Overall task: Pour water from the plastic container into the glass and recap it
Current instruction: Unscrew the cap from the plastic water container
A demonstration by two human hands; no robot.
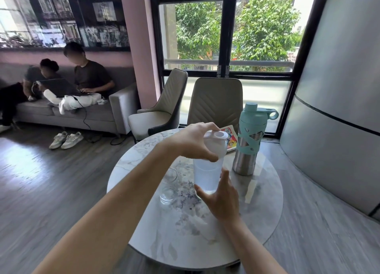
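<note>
A translucent plastic container (207, 175) with water in it stands upright near the middle of the round marble table (205, 238). Its white lid (216, 142) sits on top. My left hand (193, 143) grips that lid from the left, fingers wrapped around its rim. My right hand (221, 195) holds the lower part of the container, thumb up its right side. A clear glass (169, 185) stands on the table just left of the container, partly behind my left forearm.
A steel bottle with a teal lid and sleeve (249, 140) stands to the right behind the container. A colourful book (231, 138) lies at the far table edge. Two beige chairs (214, 103) stand beyond the table. Two people sit on a grey sofa (82, 113) at the left.
</note>
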